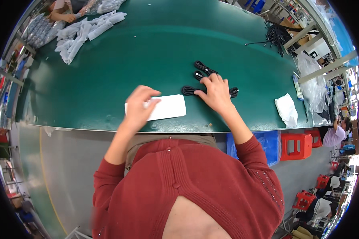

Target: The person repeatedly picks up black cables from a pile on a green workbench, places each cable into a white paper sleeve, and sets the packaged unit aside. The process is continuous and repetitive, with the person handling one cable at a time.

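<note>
Red knit cardigan (pixel 187 191) fills lower frame, sleeves reaching up to green conveyor table (pixel 155 47). Left hand (pixel 139 107) rests on white flat pouch (pixel 167 106) near table's front edge, fingers loosely curled, fingertips pinching pouch's left end. Right hand (pixel 216 93) just right of pouch, fingers spread narrow, pressing down on coiled black cable (pixel 191 91). Two more coiled black cables (pixel 203 68) just beyond fingertips. White crumpled bag (pixel 287 109) at right. Farther: black cable pile (pixel 276 38) far right, white pouch heap (pixel 83 34) far left beside another person's hand (pixel 66 16).
</note>
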The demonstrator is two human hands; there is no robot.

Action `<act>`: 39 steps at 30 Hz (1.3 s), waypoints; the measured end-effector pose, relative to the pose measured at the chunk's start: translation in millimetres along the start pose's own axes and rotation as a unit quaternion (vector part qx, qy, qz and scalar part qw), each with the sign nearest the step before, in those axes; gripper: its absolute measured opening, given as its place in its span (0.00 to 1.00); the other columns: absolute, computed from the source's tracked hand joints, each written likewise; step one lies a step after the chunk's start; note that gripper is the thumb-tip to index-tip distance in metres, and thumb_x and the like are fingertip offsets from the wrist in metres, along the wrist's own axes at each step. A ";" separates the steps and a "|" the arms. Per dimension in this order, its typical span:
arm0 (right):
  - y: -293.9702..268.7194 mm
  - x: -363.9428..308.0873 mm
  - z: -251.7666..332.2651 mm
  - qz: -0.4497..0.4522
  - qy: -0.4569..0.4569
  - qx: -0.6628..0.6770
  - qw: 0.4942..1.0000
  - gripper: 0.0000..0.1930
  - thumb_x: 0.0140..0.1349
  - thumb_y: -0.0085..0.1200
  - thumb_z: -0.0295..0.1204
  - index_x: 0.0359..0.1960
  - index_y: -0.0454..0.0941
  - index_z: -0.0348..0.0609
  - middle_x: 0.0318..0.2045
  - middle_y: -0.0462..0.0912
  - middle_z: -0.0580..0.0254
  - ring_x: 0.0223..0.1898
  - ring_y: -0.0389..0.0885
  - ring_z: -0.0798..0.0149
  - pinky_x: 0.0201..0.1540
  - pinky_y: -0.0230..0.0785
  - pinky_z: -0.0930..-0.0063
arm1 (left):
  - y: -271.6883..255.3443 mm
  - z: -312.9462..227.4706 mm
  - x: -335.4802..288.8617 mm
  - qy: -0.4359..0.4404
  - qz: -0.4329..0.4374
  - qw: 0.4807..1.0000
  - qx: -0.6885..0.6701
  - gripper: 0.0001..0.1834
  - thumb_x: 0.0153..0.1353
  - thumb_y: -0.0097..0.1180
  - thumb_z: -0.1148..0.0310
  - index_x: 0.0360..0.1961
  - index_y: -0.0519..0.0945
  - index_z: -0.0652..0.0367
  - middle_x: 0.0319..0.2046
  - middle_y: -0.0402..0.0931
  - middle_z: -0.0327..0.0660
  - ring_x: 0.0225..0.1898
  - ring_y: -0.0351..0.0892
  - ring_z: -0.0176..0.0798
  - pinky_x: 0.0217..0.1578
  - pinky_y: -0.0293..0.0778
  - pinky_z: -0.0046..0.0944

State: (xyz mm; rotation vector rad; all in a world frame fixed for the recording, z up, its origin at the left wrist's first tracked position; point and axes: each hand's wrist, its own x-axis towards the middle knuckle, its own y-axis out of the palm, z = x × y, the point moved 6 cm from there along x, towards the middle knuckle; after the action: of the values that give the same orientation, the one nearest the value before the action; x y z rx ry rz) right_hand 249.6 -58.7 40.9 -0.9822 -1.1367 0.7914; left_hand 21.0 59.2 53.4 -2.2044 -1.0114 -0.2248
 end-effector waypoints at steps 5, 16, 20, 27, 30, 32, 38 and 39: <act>7.9 -19.8 7.5 -0.005 -0.060 0.009 0.998 0.15 0.48 0.69 0.36 0.35 0.81 0.43 0.35 0.75 0.58 0.42 0.70 0.55 0.41 0.63 0.61 | 51.0 4.0 -11.6 0.022 0.079 0.996 0.041 0.13 0.50 0.68 0.74 0.38 0.81 0.62 0.36 0.75 0.43 0.38 0.76 0.44 0.38 0.74 0.40; -6.0 -40.5 38.0 -0.090 -0.002 0.244 0.966 0.16 0.53 0.64 0.27 0.42 0.72 0.42 0.31 0.75 0.58 0.26 0.80 0.52 0.28 0.73 0.61 | 61.6 16.3 -18.3 -0.072 0.024 0.997 0.008 0.05 0.54 0.62 0.79 0.30 0.78 0.63 0.28 0.74 0.41 0.29 0.74 0.38 0.33 0.73 0.36; -4.2 -49.0 48.1 -0.080 -0.003 0.240 0.967 0.16 0.53 0.64 0.27 0.42 0.72 0.42 0.32 0.75 0.57 0.27 0.80 0.52 0.28 0.73 0.62 | 59.3 25.0 -20.2 -0.135 0.022 0.990 -0.039 0.05 0.55 0.62 0.79 0.31 0.77 0.64 0.28 0.73 0.41 0.28 0.72 0.36 0.34 0.72 0.35; 0.9 -55.1 46.5 -0.078 0.022 0.253 0.964 0.17 0.53 0.63 0.26 0.43 0.72 0.42 0.35 0.75 0.56 0.29 0.80 0.50 0.29 0.73 0.60 | 58.5 9.0 -22.2 0.006 0.025 0.998 0.051 0.06 0.54 0.62 0.79 0.31 0.76 0.65 0.34 0.73 0.46 0.33 0.76 0.47 0.35 0.74 0.41; -0.6 -56.5 50.1 -0.069 0.031 0.261 0.962 0.16 0.54 0.62 0.26 0.44 0.72 0.41 0.35 0.74 0.54 0.30 0.80 0.49 0.30 0.73 0.59 | 58.5 18.4 -22.1 -0.025 0.026 0.999 0.017 0.05 0.54 0.61 0.81 0.31 0.76 0.66 0.34 0.73 0.45 0.33 0.76 0.45 0.36 0.74 0.39; 0.0 -58.1 52.1 -0.058 0.030 0.259 0.964 0.16 0.54 0.61 0.26 0.44 0.72 0.40 0.35 0.74 0.53 0.30 0.79 0.49 0.31 0.72 0.58 | 55.9 19.6 -21.8 -0.057 0.019 0.998 -0.019 0.05 0.55 0.60 0.82 0.31 0.76 0.66 0.34 0.73 0.43 0.33 0.75 0.38 0.38 0.73 0.35; -3.4 -59.8 62.2 -0.046 -0.024 0.231 0.972 0.15 0.55 0.60 0.25 0.44 0.73 0.43 0.35 0.73 0.54 0.30 0.78 0.51 0.31 0.72 0.60 | 47.9 23.1 -21.3 -0.104 -0.003 0.990 -0.097 0.04 0.57 0.59 0.82 0.31 0.76 0.65 0.34 0.76 0.42 0.32 0.75 0.34 0.35 0.73 0.33; -5.0 -58.6 64.3 -0.033 -0.040 0.231 0.971 0.15 0.55 0.60 0.26 0.44 0.73 0.43 0.34 0.73 0.54 0.30 0.78 0.51 0.32 0.72 0.60 | 47.0 23.4 -21.5 -0.103 -0.011 0.989 -0.104 0.04 0.57 0.59 0.82 0.31 0.76 0.65 0.34 0.76 0.42 0.32 0.75 0.34 0.36 0.73 0.33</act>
State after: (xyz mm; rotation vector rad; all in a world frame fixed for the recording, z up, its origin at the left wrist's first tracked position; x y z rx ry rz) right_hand 172.9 -98.9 32.0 -0.5238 -0.9853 0.9924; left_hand 37.4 40.1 2.5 -2.4460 -1.1695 -0.1169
